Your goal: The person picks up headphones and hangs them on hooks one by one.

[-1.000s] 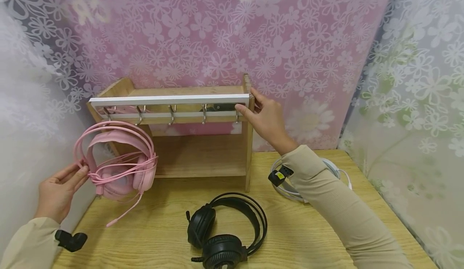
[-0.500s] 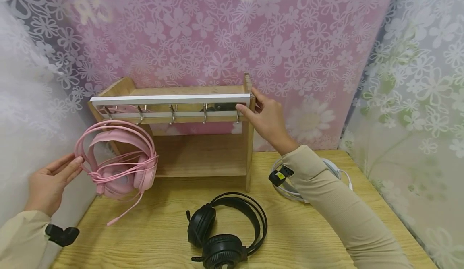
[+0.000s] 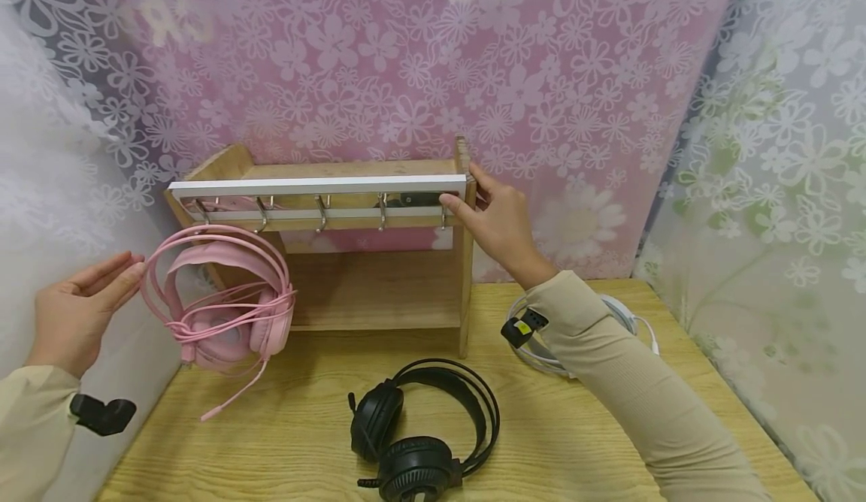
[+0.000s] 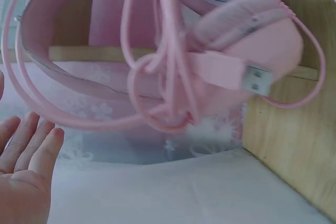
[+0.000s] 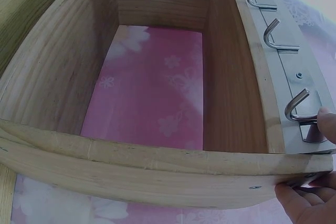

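Observation:
A pink headset [image 3: 272, 329], its cable bundled around it, hangs at the left end of the metal hook rail [image 3: 318, 184] on a wooden shelf [image 3: 464, 284]. My left hand [image 3: 77, 306] is just left of its headband; in the left wrist view the fingers are extended and apart from it, and the headset's USB plug [image 4: 257, 81] dangles. My right hand [image 3: 501, 224] grips the shelf's upper right corner, thumb on the rail by the last hook [image 5: 299, 106] and fingers behind the side panel [image 5: 210, 177].
A black headset [image 3: 416, 463] lies on the wooden table [image 3: 271, 442] in front of the shelf. A white looped thing [image 3: 619, 310] lies at the right, partly hidden by my right forearm. Flower-patterned sheets [image 3: 406, 58] surround the table at the back and sides.
My left hand has let go of the pink headset's band and drawn back up and to the left. The headset hangs nearly still. My right hand keeps its place.

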A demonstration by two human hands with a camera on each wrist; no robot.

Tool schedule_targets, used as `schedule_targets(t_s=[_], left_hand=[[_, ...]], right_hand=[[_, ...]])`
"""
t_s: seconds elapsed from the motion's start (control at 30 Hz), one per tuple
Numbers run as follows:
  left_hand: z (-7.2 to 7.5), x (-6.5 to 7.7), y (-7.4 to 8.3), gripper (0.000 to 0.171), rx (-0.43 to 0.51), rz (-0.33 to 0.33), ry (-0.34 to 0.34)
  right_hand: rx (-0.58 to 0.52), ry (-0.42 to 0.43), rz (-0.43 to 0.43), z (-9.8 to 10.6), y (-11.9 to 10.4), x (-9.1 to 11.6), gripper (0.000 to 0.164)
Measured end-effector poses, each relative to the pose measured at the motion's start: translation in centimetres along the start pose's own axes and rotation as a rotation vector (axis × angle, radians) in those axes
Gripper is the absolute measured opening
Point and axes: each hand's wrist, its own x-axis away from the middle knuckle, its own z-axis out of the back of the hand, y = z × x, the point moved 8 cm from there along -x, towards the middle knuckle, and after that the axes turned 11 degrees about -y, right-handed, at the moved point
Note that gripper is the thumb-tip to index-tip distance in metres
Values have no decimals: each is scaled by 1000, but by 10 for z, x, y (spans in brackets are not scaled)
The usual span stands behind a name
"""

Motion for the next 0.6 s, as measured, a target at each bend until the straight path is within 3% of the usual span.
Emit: schedule_targets(t_s=[0.33, 0.6], left_hand=[[-21, -19, 21, 67, -311, 65, 20], [-43, -36, 36, 69, -359, 30, 9]], right_hand=[[-23, 4, 5, 1, 0, 1, 68], [9, 10, -9, 2, -1, 1, 68]])
